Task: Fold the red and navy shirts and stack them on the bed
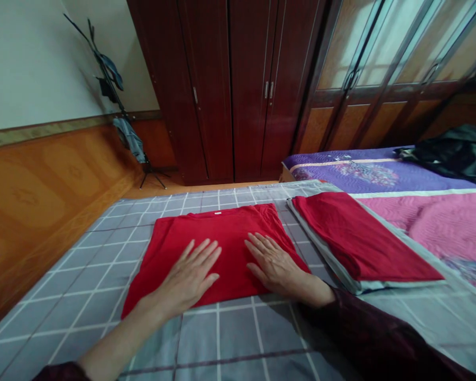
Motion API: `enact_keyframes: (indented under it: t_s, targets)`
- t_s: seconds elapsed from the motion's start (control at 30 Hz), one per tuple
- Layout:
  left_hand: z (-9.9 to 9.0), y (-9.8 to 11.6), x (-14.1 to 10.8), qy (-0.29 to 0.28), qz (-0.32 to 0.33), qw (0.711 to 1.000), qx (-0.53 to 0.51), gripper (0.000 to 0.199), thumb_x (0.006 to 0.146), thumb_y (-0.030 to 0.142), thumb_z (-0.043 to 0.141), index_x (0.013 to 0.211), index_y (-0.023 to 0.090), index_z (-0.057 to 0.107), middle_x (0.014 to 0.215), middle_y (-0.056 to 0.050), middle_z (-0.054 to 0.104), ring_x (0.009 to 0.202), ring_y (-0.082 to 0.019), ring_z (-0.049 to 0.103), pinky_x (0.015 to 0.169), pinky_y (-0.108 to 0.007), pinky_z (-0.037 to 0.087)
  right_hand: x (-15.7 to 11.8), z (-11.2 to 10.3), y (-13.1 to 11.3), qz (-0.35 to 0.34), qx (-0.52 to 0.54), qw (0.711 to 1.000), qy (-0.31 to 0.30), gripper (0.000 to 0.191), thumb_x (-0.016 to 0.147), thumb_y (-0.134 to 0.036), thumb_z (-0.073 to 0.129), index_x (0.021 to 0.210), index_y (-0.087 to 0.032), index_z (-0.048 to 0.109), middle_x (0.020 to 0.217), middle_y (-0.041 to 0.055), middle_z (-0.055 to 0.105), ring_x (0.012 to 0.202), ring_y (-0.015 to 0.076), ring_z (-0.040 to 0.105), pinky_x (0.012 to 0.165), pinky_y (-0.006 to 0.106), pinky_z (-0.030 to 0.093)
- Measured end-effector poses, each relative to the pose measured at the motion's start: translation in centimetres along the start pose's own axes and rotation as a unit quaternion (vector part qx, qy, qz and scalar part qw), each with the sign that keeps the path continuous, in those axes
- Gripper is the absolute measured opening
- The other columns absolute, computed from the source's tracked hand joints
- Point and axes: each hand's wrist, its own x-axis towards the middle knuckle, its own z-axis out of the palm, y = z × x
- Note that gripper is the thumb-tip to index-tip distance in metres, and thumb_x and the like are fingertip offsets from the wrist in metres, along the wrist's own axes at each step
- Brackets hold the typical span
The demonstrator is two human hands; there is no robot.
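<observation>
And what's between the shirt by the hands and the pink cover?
A folded pile, red on top, with checked sheet showing between it and the shirt, in the head view.

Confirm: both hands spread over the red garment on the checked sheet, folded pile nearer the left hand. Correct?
One fix: in the head view the folded pile is nearer the right hand, not the left hand. The rest stands: both hands spread over the red garment on the checked sheet.
</observation>
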Motion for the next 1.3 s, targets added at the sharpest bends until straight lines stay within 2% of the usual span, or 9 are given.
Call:
enact_keyframes:
  t_s: [0.2, 0.3, 0.43, 0.57, 0.73, 0.87, 0.97, 1.13, 1.3]
  targets:
    - [1.3, 5.2, 4.2, -0.056, 0.090, 0.988, -0.110, 0.055, 0.097, 0.042, 0.034, 0.148, 0.026, 0.022, 0.155, -0.004, 0.018, 0.143, -0.023, 0.011, 0.116, -0.051, 0.014, 2.2, 0.8, 5.0, 0.106, -0.020, 0.994, -0.019, 0.058, 0.095, -0.041, 0.039, 0.141, -0.007, 0.038, 0.147, 0.0175, 0.035, 0.136, 0.0299, 0.030, 0.110, 0.049, 0.028]
    - [1.8, 5.0, 3.8, -0.051, 0.094, 0.986, -0.131, 0.055, 0.097, 0.042, 0.032, 0.148, 0.026, 0.020, 0.155, -0.004, 0.017, 0.143, -0.023, 0.009, 0.116, -0.052, 0.012, 2.0, 0.9, 6.1, 0.171, -0.052, 0.984, -0.009, 0.060, 0.094, -0.043, 0.040, 0.140, -0.005, 0.039, 0.147, 0.0206, 0.033, 0.136, 0.0326, 0.030, 0.109, 0.050, 0.028]
    - [1.8, 4.7, 3.6, -0.044, 0.092, 0.984, -0.149, 0.055, 0.097, 0.043, 0.034, 0.148, 0.025, 0.022, 0.154, -0.006, 0.020, 0.143, -0.023, 0.010, 0.116, -0.052, 0.011, 2.6, 1.4, 5.2, 0.081, -0.024, 0.996, -0.013, 0.058, 0.095, -0.045, 0.038, 0.143, -0.014, 0.035, 0.150, 0.0135, 0.031, 0.138, 0.0279, 0.027, 0.110, 0.046, 0.027]
    - [1.8, 4.8, 3.7, -0.040, 0.085, 0.981, -0.167, 0.055, 0.096, 0.041, 0.037, 0.147, 0.026, 0.024, 0.154, -0.005, 0.021, 0.143, -0.023, 0.011, 0.116, -0.051, 0.009, 4.5, 1.9, 5.0, 0.147, -0.061, 0.987, -0.001, 0.063, 0.094, -0.047, 0.038, 0.141, -0.005, 0.037, 0.148, 0.0194, 0.032, 0.138, 0.0303, 0.025, 0.111, 0.048, 0.023]
    - [2.0, 4.6, 3.6, -0.043, 0.083, 0.978, -0.187, 0.055, 0.097, 0.044, 0.034, 0.148, 0.026, 0.022, 0.155, -0.005, 0.018, 0.143, -0.022, 0.008, 0.116, -0.051, 0.005, 7.6, 2.5, 6.0, 0.088, -0.045, 0.995, -0.022, 0.061, 0.095, -0.050, 0.033, 0.145, -0.016, 0.032, 0.152, 0.0097, 0.028, 0.140, 0.0256, 0.022, 0.112, 0.044, 0.021]
    - [1.6, 4.6, 3.4, -0.049, 0.082, 0.973, -0.209, 0.056, 0.097, 0.046, 0.031, 0.148, 0.025, 0.022, 0.156, -0.005, 0.016, 0.144, -0.022, 0.007, 0.116, -0.051, 0.004, 9.1, 2.5, 6.1, 0.181, -0.078, 0.980, -0.005, 0.061, 0.095, -0.045, 0.035, 0.139, -0.004, 0.039, 0.145, 0.0206, 0.037, 0.136, 0.0319, 0.030, 0.111, 0.050, 0.019]
    - [1.1, 4.3, 3.4, -0.047, 0.068, 0.970, -0.227, 0.061, 0.096, 0.046, 0.035, 0.148, 0.018, 0.020, 0.155, -0.010, 0.017, 0.143, -0.022, 0.009, 0.117, -0.047, 0.008, 8.6, 2.7, 4.3, 0.139, -0.079, 0.987, 0.024, 0.059, 0.093, -0.042, 0.041, 0.139, -0.005, 0.040, 0.148, 0.0218, 0.031, 0.137, 0.0346, 0.026, 0.110, 0.052, 0.021]
    - [1.3, 1.0, 3.9, -0.003, -0.080, 0.978, -0.191, 0.052, 0.095, 0.032, 0.033, 0.142, 0.008, 0.034, 0.153, -0.015, 0.021, 0.142, -0.022, 0.015, 0.116, -0.042, 0.016, 5.2, 4.0, 0.9, 0.007, -0.041, 0.999, 0.035, 0.055, 0.095, -0.043, 0.037, 0.141, -0.014, 0.039, 0.149, 0.0142, 0.032, 0.138, 0.0290, 0.027, 0.109, 0.047, 0.030]
    - [3.2, -6.3, 3.5, -0.015, -0.188, 0.974, -0.128, 0.063, 0.094, 0.047, 0.031, 0.146, 0.011, 0.027, 0.153, -0.012, 0.020, 0.143, -0.024, 0.013, 0.116, -0.047, 0.010, 3.8, 4.1, 0.7, 0.005, -0.027, 0.999, 0.032, 0.058, 0.095, -0.049, 0.036, 0.142, -0.015, 0.039, 0.149, 0.0121, 0.032, 0.138, 0.0286, 0.026, 0.111, 0.048, 0.029]
